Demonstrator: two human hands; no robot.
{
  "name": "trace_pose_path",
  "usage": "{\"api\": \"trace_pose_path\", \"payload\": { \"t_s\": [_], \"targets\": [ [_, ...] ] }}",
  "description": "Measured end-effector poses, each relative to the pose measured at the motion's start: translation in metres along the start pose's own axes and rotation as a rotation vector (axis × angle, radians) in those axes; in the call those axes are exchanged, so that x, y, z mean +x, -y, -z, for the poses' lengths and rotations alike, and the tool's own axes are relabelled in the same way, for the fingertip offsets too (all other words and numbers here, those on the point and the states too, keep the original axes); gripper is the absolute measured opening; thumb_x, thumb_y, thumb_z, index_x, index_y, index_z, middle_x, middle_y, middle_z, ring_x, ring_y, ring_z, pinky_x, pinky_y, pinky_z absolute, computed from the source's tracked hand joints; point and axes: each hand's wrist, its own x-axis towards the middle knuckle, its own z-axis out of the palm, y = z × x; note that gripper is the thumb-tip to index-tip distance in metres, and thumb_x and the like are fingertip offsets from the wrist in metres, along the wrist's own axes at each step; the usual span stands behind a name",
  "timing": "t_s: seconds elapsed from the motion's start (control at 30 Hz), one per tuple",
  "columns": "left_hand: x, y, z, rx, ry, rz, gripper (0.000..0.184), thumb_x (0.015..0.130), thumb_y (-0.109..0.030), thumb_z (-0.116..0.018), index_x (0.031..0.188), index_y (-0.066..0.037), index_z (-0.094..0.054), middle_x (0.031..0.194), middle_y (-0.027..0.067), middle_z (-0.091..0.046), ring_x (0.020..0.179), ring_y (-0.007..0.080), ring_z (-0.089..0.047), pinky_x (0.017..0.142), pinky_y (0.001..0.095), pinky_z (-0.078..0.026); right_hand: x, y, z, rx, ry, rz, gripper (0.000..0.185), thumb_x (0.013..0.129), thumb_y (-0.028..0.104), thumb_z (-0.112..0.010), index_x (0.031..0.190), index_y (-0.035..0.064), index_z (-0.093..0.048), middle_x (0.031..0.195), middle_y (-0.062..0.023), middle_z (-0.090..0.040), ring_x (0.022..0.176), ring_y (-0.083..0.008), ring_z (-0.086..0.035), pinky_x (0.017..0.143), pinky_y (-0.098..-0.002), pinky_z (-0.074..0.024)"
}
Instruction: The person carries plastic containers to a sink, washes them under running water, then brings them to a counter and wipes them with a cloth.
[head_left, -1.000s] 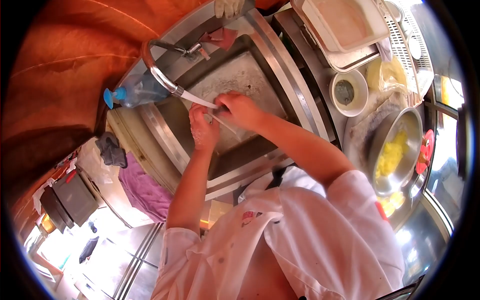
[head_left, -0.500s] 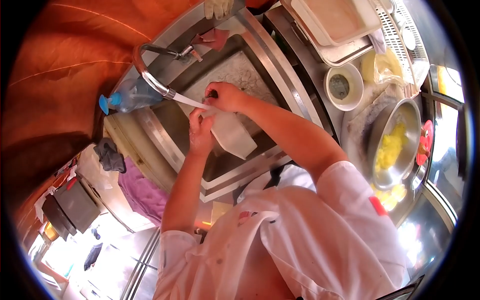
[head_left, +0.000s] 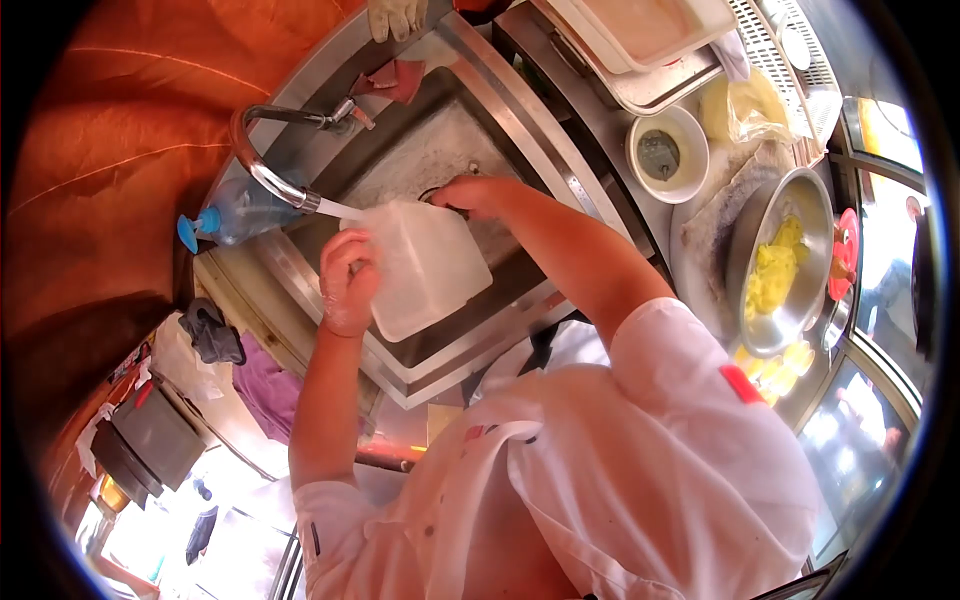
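A translucent white plastic container [head_left: 430, 265] is held over the sink [head_left: 345, 300], tilted under the faucet [head_left: 262, 165]. Water from the spout runs onto its upper left corner. My left hand [head_left: 348, 280] grips the container's left edge, thumb and fingers closed on it. At the container's far edge is my right hand [head_left: 470, 196], its fingers curled round a small dark thing that I cannot make out. The wrist bends inward, and part of this hand's grip is hidden.
A blue soap bottle [head_left: 245, 212] stands left of the sink. A pink cloth [head_left: 395, 80] and a glove [head_left: 396, 16] lie by its far rim. On the right counter are a white bowl [head_left: 690, 165], a steel bowl [head_left: 742, 270] with yellow food, and a stacked tray [head_left: 640, 30].
The container has turned from nearly edge-on to show its broad face. My left hand has moved left and nearer my body along it, and my hands are farther apart.
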Motion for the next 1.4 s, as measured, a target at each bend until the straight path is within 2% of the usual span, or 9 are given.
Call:
{"api": "trace_pose_path", "payload": {
  "t_s": [0.2, 0.4, 0.5, 0.57, 0.83, 0.93, 1.07, 1.17, 1.4],
  "targets": [
    [-0.019, 0.027, -0.006, -0.073, -0.253, 0.176, 0.026, 0.083, 0.004, -0.052, 0.107, 0.000, -0.059, 0.128, 0.0164, -0.056, 0.115, 0.0259, -0.055, 0.103, 0.0382, -0.044, -0.003, -0.064, 0.011, 0.622, -0.289, 0.374, 0.044, 0.091, 0.006, -0.053, 0.134, 0.0151, -0.061, 0.120, -0.0111, -0.066, 0.107, -0.0199, -0.064, 0.090, -0.0341, -0.0521],
    [-0.028, 0.059, -0.032, 0.346, -0.354, 0.075, 0.034, 0.086, -0.003, -0.046, 0.117, 0.000, -0.060, 0.131, 0.0137, -0.054, 0.119, 0.0259, -0.053, 0.105, 0.0366, -0.042, -0.048, -0.067, -0.058, -0.030, -0.179, 0.717, 0.058, 0.098, 0.007, -0.048, 0.156, 0.0081, -0.041, 0.157, -0.0115, -0.045, 0.145, -0.0228, -0.040, 0.119, -0.0337, -0.0308],
    [-0.026, 0.061, -0.052, -0.039, -0.495, 0.466, 0.036, 0.085, -0.003, -0.045, 0.119, -0.002, -0.060, 0.132, 0.0126, -0.053, 0.121, 0.0261, -0.051, 0.107, 0.0376, -0.040, -0.053, -0.046, -0.111, -0.176, -0.447, 0.907, 0.050, 0.106, 0.020, -0.051, 0.153, 0.0061, -0.044, 0.153, -0.0113, -0.049, 0.142, -0.0200, -0.043, 0.118, -0.0314, -0.0321],
    [-0.026, 0.063, -0.051, -0.292, -0.582, 0.593, 0.037, 0.084, -0.001, -0.045, 0.118, -0.002, -0.060, 0.132, 0.0123, -0.051, 0.123, 0.0261, -0.049, 0.109, 0.0387, -0.038, -0.064, -0.007, -0.111, 0.188, -0.182, 0.796, 0.049, 0.106, 0.024, -0.052, 0.152, 0.0064, -0.046, 0.150, -0.0107, -0.051, 0.138, -0.0185, -0.045, 0.115, -0.0307, -0.0348],
    [0.000, 0.028, -0.028, 0.033, -0.424, 0.073, 0.036, 0.084, -0.002, -0.042, 0.117, 0.000, -0.059, 0.126, 0.0115, -0.055, 0.120, 0.0250, -0.051, 0.106, 0.0387, -0.040, 0.019, -0.050, -0.055, 0.241, -0.149, 0.619, 0.045, 0.107, 0.027, -0.052, 0.151, 0.0162, -0.050, 0.139, -0.0089, -0.060, 0.127, -0.0156, -0.053, 0.107, -0.0305, -0.0421],
    [0.000, 0.032, -0.024, 0.021, -0.514, 0.226, 0.036, 0.085, -0.003, -0.042, 0.117, 0.001, -0.059, 0.125, 0.0108, -0.055, 0.120, 0.0251, -0.051, 0.106, 0.0385, -0.041, -0.056, -0.064, -0.071, 0.311, -0.245, 0.476, 0.043, 0.108, 0.021, -0.052, 0.149, 0.0106, -0.051, 0.150, -0.0063, -0.051, 0.135, -0.0161, -0.046, 0.114, -0.0319, -0.0360],
    [-0.013, 0.059, -0.039, -0.175, -0.616, 0.475, 0.013, 0.083, 0.004, -0.055, 0.077, -0.005, -0.047, 0.126, 0.0111, -0.057, 0.113, 0.0250, -0.056, 0.093, 0.0339, -0.046, -0.062, -0.055, -0.115, 0.060, -0.377, 0.910, 0.043, 0.109, 0.023, -0.048, 0.149, 0.0066, -0.049, 0.153, -0.0103, -0.047, 0.140, -0.0200, -0.043, 0.116, -0.0320, -0.0326],
    [-0.015, 0.067, -0.047, 0.248, -0.544, 0.161, 0.015, 0.083, 0.002, -0.061, 0.078, -0.006, -0.049, 0.123, 0.0110, -0.058, 0.108, 0.0240, -0.057, 0.089, 0.0334, -0.046, -0.067, -0.015, -0.125, 0.052, -0.508, 0.916, 0.042, 0.107, 0.023, -0.047, 0.144, 0.0025, -0.051, 0.146, -0.0183, -0.052, 0.138, -0.0298, -0.047, 0.116, -0.0361, -0.0355],
    [-0.015, 0.056, -0.049, 0.517, -0.659, 0.397, 0.022, 0.077, -0.003, -0.073, 0.087, -0.001, -0.053, 0.120, 0.0131, -0.060, 0.109, 0.0269, -0.061, 0.093, 0.0376, -0.051, -0.019, -0.059, -0.113, -0.145, -0.963, 0.986, 0.038, 0.106, 0.021, -0.046, 0.135, -0.0024, -0.053, 0.130, -0.0258, -0.059, 0.122, -0.0422, -0.056, 0.105, -0.0426, -0.0448]
  ]
}}
